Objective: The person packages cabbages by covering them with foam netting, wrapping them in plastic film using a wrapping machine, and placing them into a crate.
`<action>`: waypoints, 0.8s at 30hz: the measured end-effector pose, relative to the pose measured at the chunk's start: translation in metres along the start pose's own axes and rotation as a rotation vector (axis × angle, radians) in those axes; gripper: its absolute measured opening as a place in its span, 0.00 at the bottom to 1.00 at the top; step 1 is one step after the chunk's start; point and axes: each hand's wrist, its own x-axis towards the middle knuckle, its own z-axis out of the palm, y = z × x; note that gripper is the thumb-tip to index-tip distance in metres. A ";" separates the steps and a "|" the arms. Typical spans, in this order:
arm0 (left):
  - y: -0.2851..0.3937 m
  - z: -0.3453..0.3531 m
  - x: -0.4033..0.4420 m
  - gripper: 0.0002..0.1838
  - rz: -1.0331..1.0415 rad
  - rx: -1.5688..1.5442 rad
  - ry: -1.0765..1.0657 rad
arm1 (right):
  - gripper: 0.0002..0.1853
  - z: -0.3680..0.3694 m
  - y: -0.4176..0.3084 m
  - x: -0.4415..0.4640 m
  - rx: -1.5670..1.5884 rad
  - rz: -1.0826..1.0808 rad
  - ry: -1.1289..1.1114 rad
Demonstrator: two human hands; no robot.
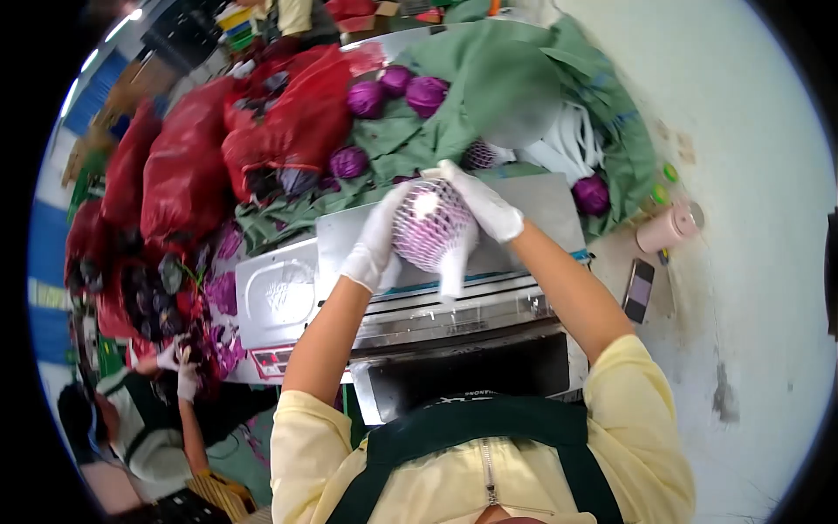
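Note:
A purple cabbage in a white foam net sleeve is held between my two gloved hands, above the metal top of a machine. My left hand wraps its left side. My right hand grips it from the upper right, fingers near the top. The loose tail of the foam net hangs toward me. Just beyond my right hand lies another netted cabbage, and a bundle of white foam nets rests to its right.
Several bare purple cabbages lie on a green cloth. Full red mesh sacks stand at the left, where a co-worker handles produce. A pink bottle and a phone are at the right.

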 end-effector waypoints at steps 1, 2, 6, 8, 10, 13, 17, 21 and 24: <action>-0.003 0.000 -0.002 0.19 -0.033 0.037 0.013 | 0.26 0.007 -0.006 -0.008 -0.013 0.086 0.053; -0.009 -0.001 -0.003 0.20 -0.073 0.073 0.020 | 0.25 0.011 -0.011 -0.014 -0.030 0.172 0.114; -0.056 -0.014 -0.007 0.24 0.273 0.151 0.045 | 0.22 0.005 0.000 -0.017 -0.096 0.085 0.028; -0.053 -0.012 -0.014 0.29 0.299 0.289 0.133 | 0.23 0.003 0.001 -0.017 -0.088 0.048 0.026; -0.041 -0.020 -0.031 0.34 0.473 0.702 0.239 | 0.25 -0.005 -0.005 -0.026 -0.363 -0.071 0.116; -0.023 -0.060 -0.061 0.28 0.978 1.069 0.278 | 0.23 -0.023 -0.042 -0.083 -1.029 -0.241 0.209; 0.002 -0.134 -0.130 0.26 0.827 1.925 -0.049 | 0.31 -0.079 -0.066 -0.166 -1.747 -0.480 -0.080; -0.006 -0.140 -0.143 0.35 0.675 2.300 -0.214 | 0.32 -0.085 -0.052 -0.201 -2.151 -0.365 -0.486; -0.020 -0.118 -0.115 0.31 1.008 2.211 -0.456 | 0.23 -0.072 -0.034 -0.185 -2.080 -0.675 -0.565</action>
